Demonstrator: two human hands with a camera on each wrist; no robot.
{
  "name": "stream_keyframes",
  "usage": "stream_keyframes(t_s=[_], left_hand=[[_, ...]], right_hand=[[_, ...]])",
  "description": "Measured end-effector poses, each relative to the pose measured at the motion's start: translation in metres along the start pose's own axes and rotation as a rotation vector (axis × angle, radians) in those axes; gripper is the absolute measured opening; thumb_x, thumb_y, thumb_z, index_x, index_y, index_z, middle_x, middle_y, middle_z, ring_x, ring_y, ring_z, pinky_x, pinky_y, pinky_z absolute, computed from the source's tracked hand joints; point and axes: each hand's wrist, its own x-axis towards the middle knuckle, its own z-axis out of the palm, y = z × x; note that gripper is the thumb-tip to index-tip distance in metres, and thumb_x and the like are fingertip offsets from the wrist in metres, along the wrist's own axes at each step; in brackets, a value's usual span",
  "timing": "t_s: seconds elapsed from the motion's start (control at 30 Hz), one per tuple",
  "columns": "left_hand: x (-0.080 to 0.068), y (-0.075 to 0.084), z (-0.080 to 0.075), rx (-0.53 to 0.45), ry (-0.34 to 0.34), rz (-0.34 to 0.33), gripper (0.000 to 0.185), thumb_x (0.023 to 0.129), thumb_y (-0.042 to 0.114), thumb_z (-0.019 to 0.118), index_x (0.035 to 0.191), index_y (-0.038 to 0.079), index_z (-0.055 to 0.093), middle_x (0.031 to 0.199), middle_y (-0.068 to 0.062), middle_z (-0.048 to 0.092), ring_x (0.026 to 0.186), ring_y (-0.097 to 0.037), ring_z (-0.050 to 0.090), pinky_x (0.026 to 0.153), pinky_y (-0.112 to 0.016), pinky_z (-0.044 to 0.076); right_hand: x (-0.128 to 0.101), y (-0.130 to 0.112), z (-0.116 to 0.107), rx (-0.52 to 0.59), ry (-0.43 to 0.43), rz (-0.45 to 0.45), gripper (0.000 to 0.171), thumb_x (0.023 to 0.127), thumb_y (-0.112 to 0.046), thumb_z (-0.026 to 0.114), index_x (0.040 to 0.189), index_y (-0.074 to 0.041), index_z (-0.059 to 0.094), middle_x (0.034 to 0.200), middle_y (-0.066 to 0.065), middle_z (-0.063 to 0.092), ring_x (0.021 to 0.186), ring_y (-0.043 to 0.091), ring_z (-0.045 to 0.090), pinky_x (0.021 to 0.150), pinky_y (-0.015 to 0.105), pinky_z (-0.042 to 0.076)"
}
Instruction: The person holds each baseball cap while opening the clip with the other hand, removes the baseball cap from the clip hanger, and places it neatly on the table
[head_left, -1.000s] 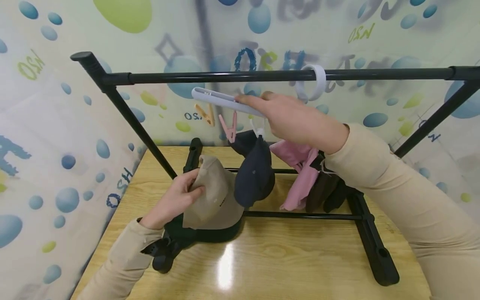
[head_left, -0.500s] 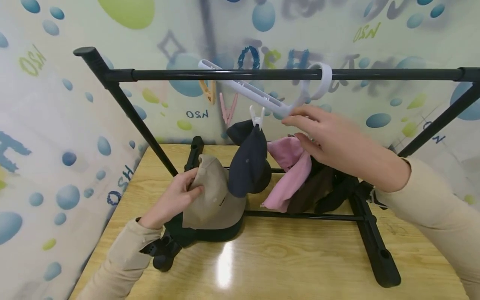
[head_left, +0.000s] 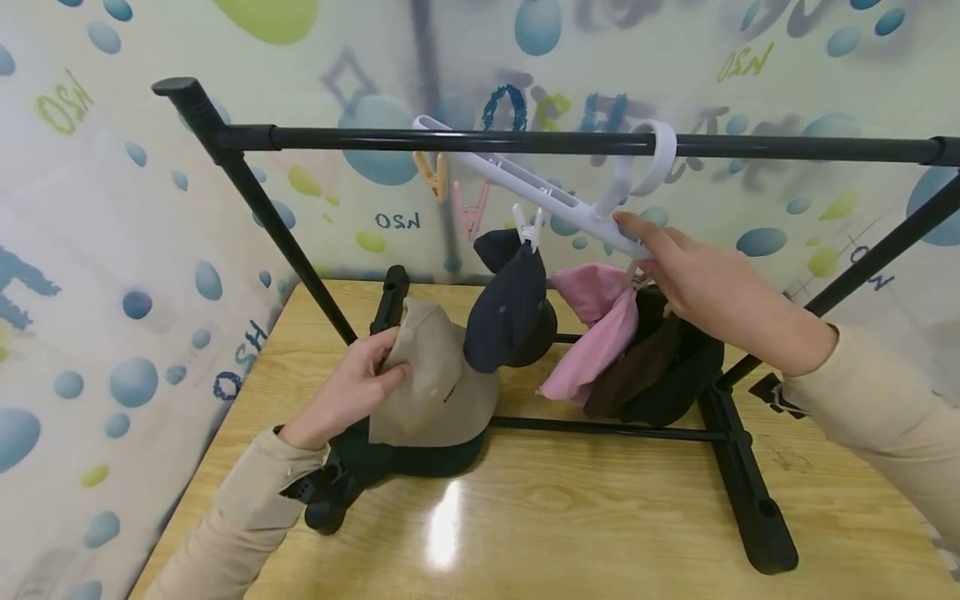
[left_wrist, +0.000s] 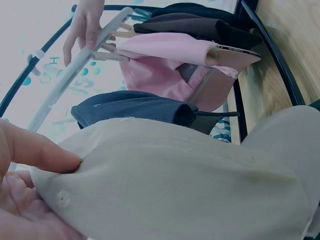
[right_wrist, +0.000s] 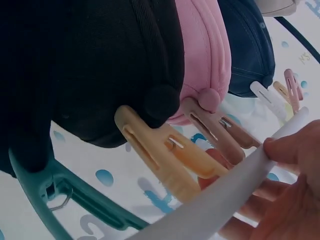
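My left hand pinches the crown of a beige cap between thumb and fingers, at the left end of the rack. My right hand grips the right part of a white clip hanger, thumb on one side and fingers on the other in the right wrist view. From its clips hang a navy cap, a pink cap, a dark brown cap and a black cap. A pink clothespin and an orange clothespin on the hanger hold nothing.
The hanger's hook loops over the black top bar of a rack standing on a wooden table. A dark green brim shows under the beige cap. Behind is a patterned cloth. The rack's right foot points forward.
My right hand moved right along the hanger, first off its left part, then to its right part. The hanger now tilts down to the right. My left hand keeps the beige cap in place.
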Motion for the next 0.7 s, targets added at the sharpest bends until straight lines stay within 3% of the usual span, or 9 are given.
stream_keyframes(t_s=[0.23, 0.37, 0.57, 0.7], left_hand=[[-0.001, -0.001, 0.0, -0.044, 0.017, 0.039, 0.018, 0.089, -0.014, 0.051, 0.101, -0.003, 0.058, 0.071, -0.007, 0.05, 0.066, -0.019, 0.049, 0.061, -0.031, 0.039], [-0.001, -0.003, 0.0, -0.056, 0.012, 0.049, 0.016, 0.089, -0.014, 0.051, 0.097, -0.003, 0.057, 0.065, -0.005, 0.04, 0.061, -0.018, 0.045, 0.059, -0.031, 0.037], [-0.002, -0.006, 0.001, -0.071, -0.001, 0.027, 0.019, 0.089, -0.014, 0.05, 0.103, -0.004, 0.058, 0.074, -0.009, 0.052, 0.069, -0.021, 0.051, 0.063, -0.031, 0.041], [-0.003, -0.007, 0.002, -0.064, -0.002, 0.017, 0.016, 0.09, -0.013, 0.05, 0.101, -0.003, 0.057, 0.07, -0.008, 0.046, 0.067, -0.02, 0.048, 0.062, -0.031, 0.038]], right_hand=[[-0.003, 0.006, -0.009, 0.014, -0.081, 0.027, 0.063, 0.096, -0.003, 0.057, 0.15, -0.022, 0.028, 0.091, 0.011, 0.053, 0.049, 0.011, 0.043, 0.043, 0.028, 0.037], [-0.001, 0.012, -0.015, 0.05, -0.107, -0.035, 0.065, 0.094, -0.002, 0.06, 0.15, -0.018, 0.031, 0.091, 0.011, 0.052, 0.052, 0.008, 0.046, 0.047, 0.028, 0.04], [0.004, 0.022, -0.028, 0.068, -0.141, -0.129, 0.073, 0.084, 0.003, 0.071, 0.147, -0.015, 0.038, 0.095, 0.012, 0.059, 0.055, 0.009, 0.049, 0.047, 0.028, 0.04], [0.006, 0.027, -0.038, 0.039, -0.205, -0.139, 0.075, 0.084, 0.004, 0.071, 0.149, -0.016, 0.039, 0.101, 0.012, 0.061, 0.059, 0.01, 0.049, 0.05, 0.028, 0.04]])
